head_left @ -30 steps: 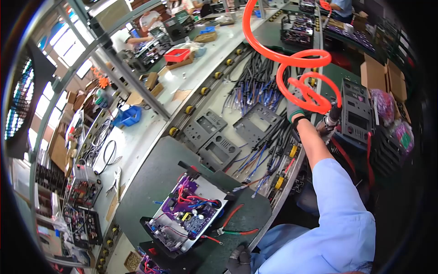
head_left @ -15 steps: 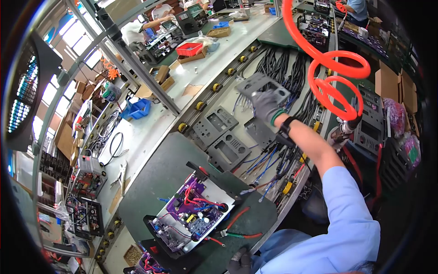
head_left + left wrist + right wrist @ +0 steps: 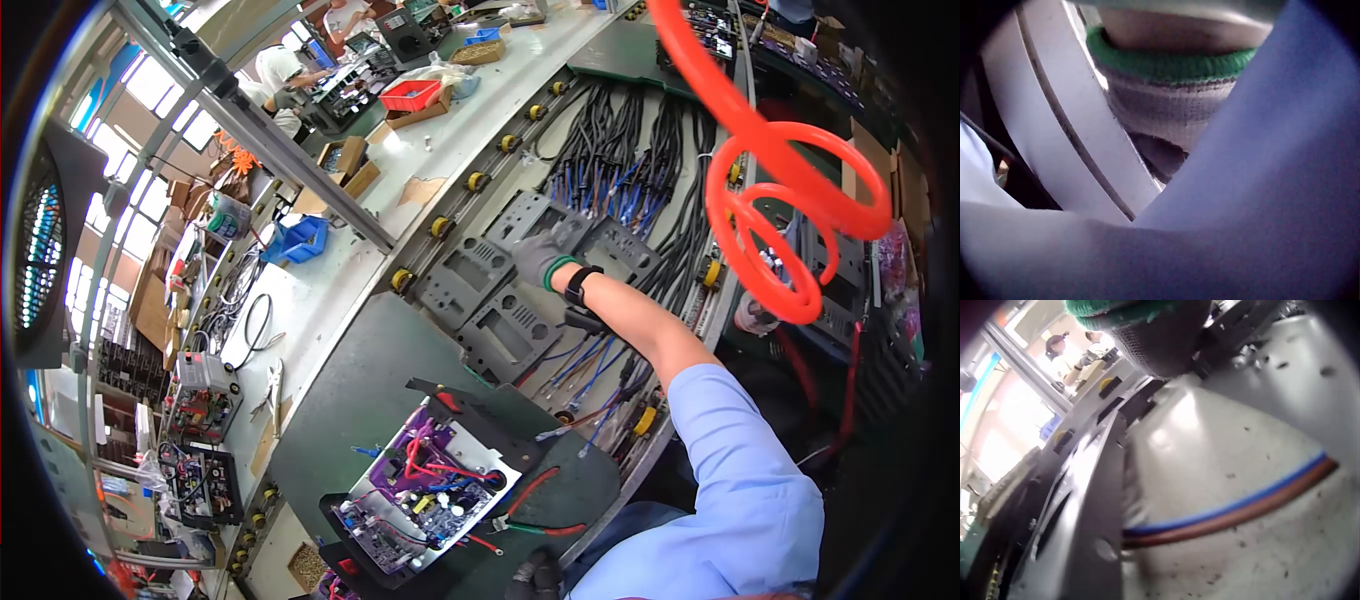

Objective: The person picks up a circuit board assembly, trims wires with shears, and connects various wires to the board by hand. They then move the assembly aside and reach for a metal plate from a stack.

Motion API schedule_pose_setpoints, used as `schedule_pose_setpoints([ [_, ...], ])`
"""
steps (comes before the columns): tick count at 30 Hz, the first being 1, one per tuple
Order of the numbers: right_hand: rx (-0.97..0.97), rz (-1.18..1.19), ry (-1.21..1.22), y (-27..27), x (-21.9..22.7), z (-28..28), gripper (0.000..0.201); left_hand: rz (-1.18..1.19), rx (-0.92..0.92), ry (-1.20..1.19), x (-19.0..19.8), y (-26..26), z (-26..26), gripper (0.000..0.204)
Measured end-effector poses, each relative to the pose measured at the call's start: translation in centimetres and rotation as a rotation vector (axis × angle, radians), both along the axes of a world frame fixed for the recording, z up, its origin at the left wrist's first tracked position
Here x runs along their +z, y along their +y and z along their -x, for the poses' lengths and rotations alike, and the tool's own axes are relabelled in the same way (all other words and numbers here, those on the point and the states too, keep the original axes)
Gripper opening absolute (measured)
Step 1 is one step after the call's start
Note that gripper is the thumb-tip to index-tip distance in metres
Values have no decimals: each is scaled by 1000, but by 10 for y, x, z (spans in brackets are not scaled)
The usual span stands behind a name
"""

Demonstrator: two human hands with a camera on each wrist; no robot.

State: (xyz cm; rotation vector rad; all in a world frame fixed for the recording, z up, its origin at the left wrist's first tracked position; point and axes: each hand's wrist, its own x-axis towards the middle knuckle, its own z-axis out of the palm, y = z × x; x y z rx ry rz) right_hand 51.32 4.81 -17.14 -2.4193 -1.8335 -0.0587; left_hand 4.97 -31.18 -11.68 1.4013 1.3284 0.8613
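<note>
Out on the far side of the desk (image 3: 330, 300), my right hand (image 3: 540, 258) in its grey glove reaches over a row of grey metal panels (image 3: 505, 330) and rests on the upper one (image 3: 540, 222); I cannot tell from the head view whether the fingers curl round its edge or lie flat on it. From the right wrist view I see only the glove cuff (image 3: 1147, 328) above a grey sheet with a blue and brown wire pair (image 3: 1235, 509) running across it. My left hand (image 3: 533, 578) sits low at the desk's near edge, fingers loosely bent, holding nothing I can see. Just beside it lie red-handled pliers (image 3: 530, 505), and next to them an open chassis with a purple circuit board (image 3: 425, 495). An orange coiled hose (image 3: 790, 200) hangs on the right.
</note>
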Motion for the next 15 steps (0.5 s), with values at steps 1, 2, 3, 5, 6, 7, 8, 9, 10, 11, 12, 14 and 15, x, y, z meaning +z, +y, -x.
schedule_pose_setpoints([
  [1, 16, 52, 22, -3, 2, 8, 24, 0, -12, -5, -1, 1, -1, 22],
  [2, 35, 4, 158, -4, 3, 5, 25, -5, -22, -18, 0, 2, 0, 23],
  [3, 55, -48, 301, -7, 2, 2, 26, -8, -35, -32, 0, 0, 4, 24],
  [5, 55, -226, 179, -18, 14, 1, 28, -47, -79, -54, 3, 0, 6, 25],
  [6, 60, -408, 47, -24, 24, 1, 32, -141, -85, 124, 6, -3, 6, 27],
  [7, 40, -485, 5, -32, 32, -5, 32, -234, -90, 298, 8, -7, 6, 29],
  [8, 23, -559, -41, -43, 39, -13, 32, -227, -89, 294, 8, -8, 5, 29],
  [9, -129, -295, -35, -67, 77, -13, 29, -263, -104, 274, 7, -6, 5, 26],
  [10, -237, -264, -134, -74, 63, -34, 24, -295, -119, 255, 5, -7, 8, 25],
  [11, -329, -333, 186, -93, 63, -57, 18, -285, -118, 249, 1, -7, 11, 25],
  [12, -418, -261, 23, -118, 61, -66, 17, -248, -113, 215, -3, -7, 15, 23],
  [14, -445, 12, 44, -159, 52, -79, 25, -175, -78, 122, -1, -11, 12, 21],
  [15, -447, 215, 55, -175, 52, -78, 29, -176, -82, 111, -4, -12, 14, 21],
])
